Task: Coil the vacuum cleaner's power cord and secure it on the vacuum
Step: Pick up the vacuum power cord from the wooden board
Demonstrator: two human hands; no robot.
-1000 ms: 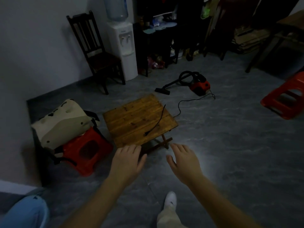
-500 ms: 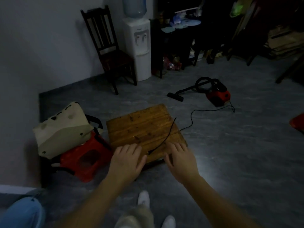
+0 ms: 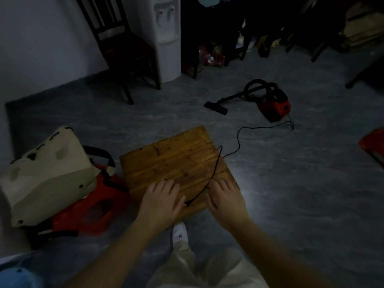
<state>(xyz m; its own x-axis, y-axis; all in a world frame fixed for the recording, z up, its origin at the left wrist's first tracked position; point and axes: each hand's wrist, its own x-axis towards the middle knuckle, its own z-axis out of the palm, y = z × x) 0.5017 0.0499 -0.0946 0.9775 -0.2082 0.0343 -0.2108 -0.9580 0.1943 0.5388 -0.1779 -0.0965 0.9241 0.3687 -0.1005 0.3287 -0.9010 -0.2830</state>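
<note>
Both hands hover palm-down over the near edge of the low wooden table [image 3: 166, 161], left hand [image 3: 161, 201] and right hand [image 3: 225, 199], fingers spread, gripping nothing. The black power cord [image 3: 216, 169] runs between them across the tabletop, then loops over the grey floor [image 3: 291, 194] to the red vacuum [image 3: 274, 106] lying well apart.

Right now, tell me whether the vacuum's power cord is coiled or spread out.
Spread out. The power cord trails loose from the red vacuum cleaner across the floor onto the wooden table.
</note>
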